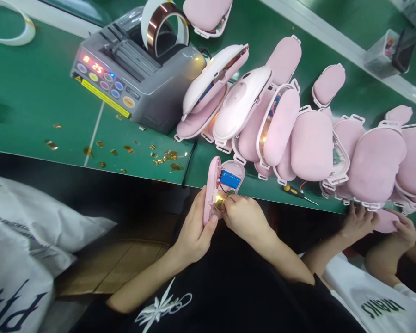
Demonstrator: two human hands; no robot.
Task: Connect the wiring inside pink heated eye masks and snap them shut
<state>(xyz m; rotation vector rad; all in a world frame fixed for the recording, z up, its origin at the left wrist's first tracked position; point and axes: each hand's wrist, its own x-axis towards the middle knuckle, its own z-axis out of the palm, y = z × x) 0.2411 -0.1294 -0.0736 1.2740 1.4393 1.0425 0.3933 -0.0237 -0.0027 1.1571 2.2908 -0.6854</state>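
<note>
My left hand (pixel 196 231) is wrapped round the lower left side of a pink oval device housing (pixel 212 185), held at the table's front edge. The housing stands open like a clamshell. Inside it sit a blue battery (pixel 229 179), thin wires and a small green circuit board (pixel 219 203) with a lit yellow light. My right hand (pixel 246 217) is closed, its fingertips pinched at the wires and board inside the housing. Exactly what lies between those fingertips is hidden.
Many pink housings (pixel 312 145) are piled along the green table. A grey tape dispenser (pixel 135 69) stands at the back left, with gold tape scraps (pixel 169 156) before it. A screwdriver (pixel 300 194) lies near the front edge. At the right, a co-worker's hands (pixel 360 224) hold another pink part.
</note>
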